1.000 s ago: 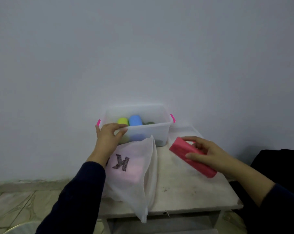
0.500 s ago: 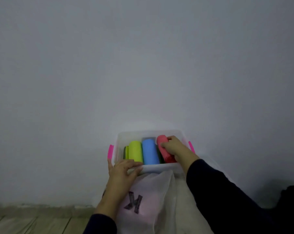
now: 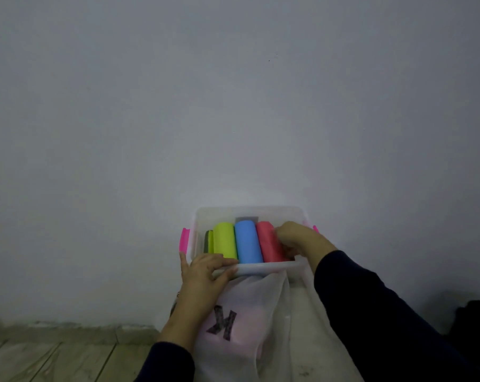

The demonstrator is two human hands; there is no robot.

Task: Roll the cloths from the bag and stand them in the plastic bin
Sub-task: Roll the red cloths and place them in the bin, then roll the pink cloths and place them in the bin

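A clear plastic bin (image 3: 250, 211) with pink handles stands against the wall. Inside it stand a lime green roll (image 3: 224, 241), a blue roll (image 3: 247, 241) and a red roll (image 3: 267, 241), with a dark cloth (image 3: 207, 239) at the left end. My right hand (image 3: 299, 239) grips the red roll inside the bin at its right side. My left hand (image 3: 205, 271) holds the bin's near rim, fingers curled over the edge. A translucent white bag (image 3: 247, 321) printed with a black letter lies in front of the bin, a pinkish cloth showing through it.
A grey label (image 3: 246, 219) sits on the bin's far wall. The small table (image 3: 302, 321) under the bag is mostly hidden by my arms. A plain wall rises behind, and a wooden floor (image 3: 54, 359) shows at lower left. A dark shape (image 3: 473, 318) lies at right.
My right hand carried the red roll from the table into the bin, beside the blue roll, and has settled lower. The view tilted over the bin. My left hand stays on the rim.
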